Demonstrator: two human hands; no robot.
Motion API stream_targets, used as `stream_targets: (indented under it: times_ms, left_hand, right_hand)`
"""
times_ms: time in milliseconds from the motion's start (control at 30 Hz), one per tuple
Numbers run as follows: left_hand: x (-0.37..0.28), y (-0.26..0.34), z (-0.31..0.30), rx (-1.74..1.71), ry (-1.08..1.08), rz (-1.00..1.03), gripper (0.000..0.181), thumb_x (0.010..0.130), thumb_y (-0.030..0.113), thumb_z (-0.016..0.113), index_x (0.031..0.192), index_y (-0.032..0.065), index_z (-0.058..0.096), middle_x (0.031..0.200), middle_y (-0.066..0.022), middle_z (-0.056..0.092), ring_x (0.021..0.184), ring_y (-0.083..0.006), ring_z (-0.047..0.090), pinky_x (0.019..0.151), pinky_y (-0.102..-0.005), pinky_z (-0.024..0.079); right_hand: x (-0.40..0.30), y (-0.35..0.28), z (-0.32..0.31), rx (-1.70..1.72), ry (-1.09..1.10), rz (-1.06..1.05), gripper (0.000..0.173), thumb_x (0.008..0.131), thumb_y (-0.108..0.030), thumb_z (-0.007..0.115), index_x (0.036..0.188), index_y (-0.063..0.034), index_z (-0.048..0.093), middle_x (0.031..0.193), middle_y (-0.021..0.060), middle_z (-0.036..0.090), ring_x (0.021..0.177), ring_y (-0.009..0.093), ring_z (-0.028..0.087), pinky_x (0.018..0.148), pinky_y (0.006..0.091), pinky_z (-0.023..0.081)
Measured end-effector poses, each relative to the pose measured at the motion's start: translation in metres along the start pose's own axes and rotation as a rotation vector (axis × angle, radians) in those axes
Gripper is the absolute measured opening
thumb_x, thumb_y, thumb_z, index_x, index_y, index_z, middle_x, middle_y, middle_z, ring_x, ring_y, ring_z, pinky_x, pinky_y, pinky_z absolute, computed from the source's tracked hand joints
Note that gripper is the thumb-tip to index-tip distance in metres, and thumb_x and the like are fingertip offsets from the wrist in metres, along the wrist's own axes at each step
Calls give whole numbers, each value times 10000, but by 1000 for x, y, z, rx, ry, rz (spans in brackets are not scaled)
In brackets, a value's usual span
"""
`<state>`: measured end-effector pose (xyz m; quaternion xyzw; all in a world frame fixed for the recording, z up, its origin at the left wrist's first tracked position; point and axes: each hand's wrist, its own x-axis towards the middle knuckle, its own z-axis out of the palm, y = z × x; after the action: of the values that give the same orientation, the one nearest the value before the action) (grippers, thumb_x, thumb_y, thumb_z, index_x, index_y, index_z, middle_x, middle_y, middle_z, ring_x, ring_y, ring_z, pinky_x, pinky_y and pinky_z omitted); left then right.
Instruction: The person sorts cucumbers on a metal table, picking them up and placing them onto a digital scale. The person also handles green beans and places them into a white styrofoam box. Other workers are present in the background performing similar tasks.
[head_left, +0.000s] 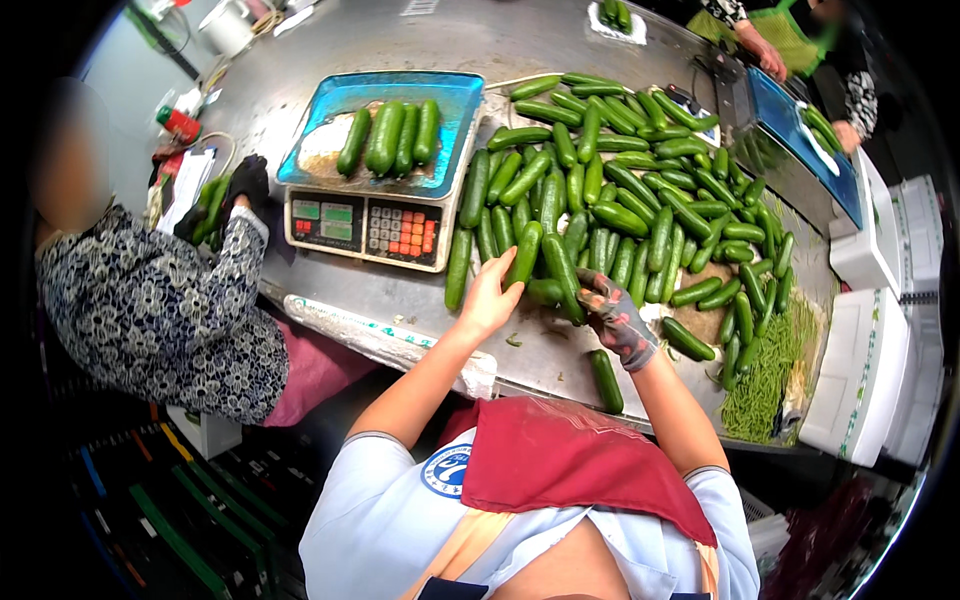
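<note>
My bare left hand grips a short green cucumber between thumb and fingers. Beside it, my right hand, in a grey patterned glove, holds a longer cucumber slanting up and left. Both are at the front edge of a large cucumber pile on the metal table. A digital scale stands left of the pile, with several cucumbers lined up on its blue pan. One loose cucumber lies below my right hand, near the table edge.
At left, a co-worker's black-gloved hand is by some cucumbers. Across the table, another person's hands are near a second scale. Green beans and white foam boxes are at right.
</note>
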<state>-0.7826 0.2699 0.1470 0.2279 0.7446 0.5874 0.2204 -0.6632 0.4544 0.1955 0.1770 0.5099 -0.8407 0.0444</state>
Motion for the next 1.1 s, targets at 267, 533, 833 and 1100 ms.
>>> stream_targets:
  times_ms: [267, 533, 833, 1100]
  left_hand:
    - [12, 45, 36, -626, -362, -213, 552, 791, -34, 535, 1318, -19, 370, 1232, -143, 494, 1115, -219, 497, 960, -303, 387]
    - [0, 52, 61, -1144, -580, -520, 524, 872, 209, 567, 1296, 8, 335, 1194, -139, 506, 1004, -221, 544, 865, -347, 467]
    - [-18, 59, 89, -868, -369, -345, 565, 855, 242, 609, 1310, 45, 339, 1199, -61, 489, 1104, -167, 460, 953, -323, 362]
    - [-34, 62, 108, -930, -351, -496, 546, 809, 244, 637, 1256, 76, 374, 1051, -108, 527, 962, -244, 540, 847, -430, 459]
  right_hand:
    - [-55, -3, -13, 561, -69, -149, 569, 834, -130, 555, 1327, 17, 310, 1258, 153, 481, 1104, 259, 524, 949, 389, 425]
    - [-86, 6, -62, 573, 122, -141, 514, 844, -163, 540, 1321, -104, 356, 1186, 85, 536, 1022, 219, 572, 703, 334, 509]
    - [-86, -14, -32, 398, 164, -147, 545, 828, -171, 586, 1306, -31, 364, 1180, 92, 522, 1040, 168, 541, 864, 293, 464]
    - [-127, 6, -37, -406, 239, -283, 403, 827, -94, 553, 1216, -33, 465, 1142, 105, 532, 1043, 228, 520, 904, 341, 402]
